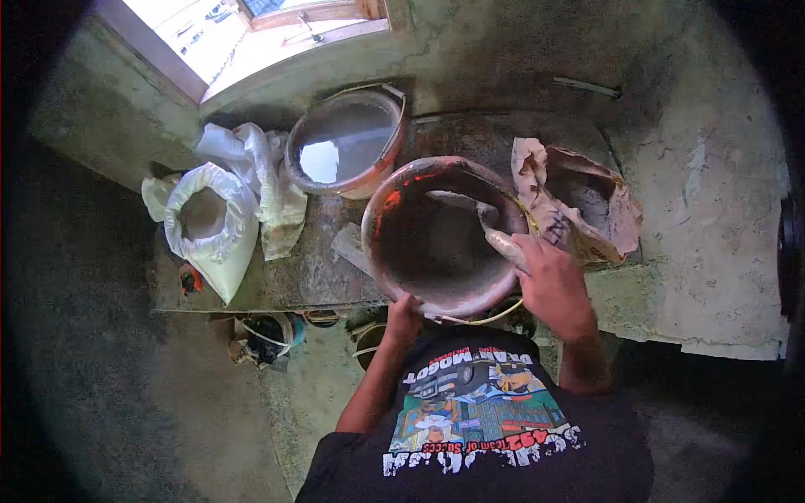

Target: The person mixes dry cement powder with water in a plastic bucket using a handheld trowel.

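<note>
A wide bucket [381, 239], its inside smeared orange and grey, stands at the table's front edge. Dark grey mix [444, 251] covers its bottom. My right hand [549, 283] is closed around the pale handle of a trowel [506, 249]. The trowel's neck bends down inside the bucket at its right side, and the blade is partly lost against the mix. At the near left rim, my left hand [404, 317] grips the bucket's edge with its fingers mostly hidden. A yellowish bail [495, 314] hangs along the bucket's near side.
Behind stands a water-filled bucket [356, 180]. An open white sack [239, 243] of grey material sits left, a torn paper cement bag [625, 214] right. A flat pale piece [350, 246] lies beside the bucket. Under the table are several containers [272, 335]. A window [205, 42] opens above.
</note>
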Motion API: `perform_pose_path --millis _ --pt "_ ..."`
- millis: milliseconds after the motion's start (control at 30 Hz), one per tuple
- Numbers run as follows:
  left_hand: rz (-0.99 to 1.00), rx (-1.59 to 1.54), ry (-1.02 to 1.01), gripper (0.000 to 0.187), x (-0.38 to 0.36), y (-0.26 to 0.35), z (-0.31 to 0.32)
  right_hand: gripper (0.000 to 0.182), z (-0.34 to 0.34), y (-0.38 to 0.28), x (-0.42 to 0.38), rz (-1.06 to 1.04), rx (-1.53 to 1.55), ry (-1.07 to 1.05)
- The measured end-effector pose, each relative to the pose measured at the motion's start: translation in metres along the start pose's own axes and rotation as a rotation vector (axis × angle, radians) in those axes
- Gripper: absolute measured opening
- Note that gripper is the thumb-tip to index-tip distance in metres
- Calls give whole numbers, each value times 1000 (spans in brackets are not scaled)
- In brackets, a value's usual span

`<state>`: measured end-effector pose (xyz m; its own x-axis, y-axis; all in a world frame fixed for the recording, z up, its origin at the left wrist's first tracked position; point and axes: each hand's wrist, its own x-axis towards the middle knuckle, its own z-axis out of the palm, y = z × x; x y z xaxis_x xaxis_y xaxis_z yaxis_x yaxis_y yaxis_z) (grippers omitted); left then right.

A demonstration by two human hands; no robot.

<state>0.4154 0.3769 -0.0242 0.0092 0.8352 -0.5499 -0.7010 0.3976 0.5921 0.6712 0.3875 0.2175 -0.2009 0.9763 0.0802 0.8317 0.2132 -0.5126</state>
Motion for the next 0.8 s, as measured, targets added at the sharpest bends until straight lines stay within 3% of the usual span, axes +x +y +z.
perform_pose_path --millis 67,100,167,200,300,467,567,633,800 --pt "32 -4 -44 23 -1 1 3 41 20 -3 4 -52 -340 27" --pt "30 -1 -46 23 1 2 1 41 26 -4 10 -48 -339 29" --pt "70 519 -111 21 1 -1 -8 43 36 -3 27 -99 -491 22" --pt "9 214 -31 16 -12 9 23 42 44 -3 38 -75 -585 -22" --pt "79 260 -27 13 -8 3 42 33 72 13 56 -136 -783 71" --pt "104 366 -15 13 -12 16 77 24 74 26 43 -128 -669 -13" --pt "60 473 -66 14 10 29 77 30 59 31 32 -124 -580 -168" --pt "41 502 -100 16 21 33 72 28 42 37 34 -230 -472 -298" --pt "75 467 -65 34 35 40 68 27 -9 21 56 -241 -463 -387"
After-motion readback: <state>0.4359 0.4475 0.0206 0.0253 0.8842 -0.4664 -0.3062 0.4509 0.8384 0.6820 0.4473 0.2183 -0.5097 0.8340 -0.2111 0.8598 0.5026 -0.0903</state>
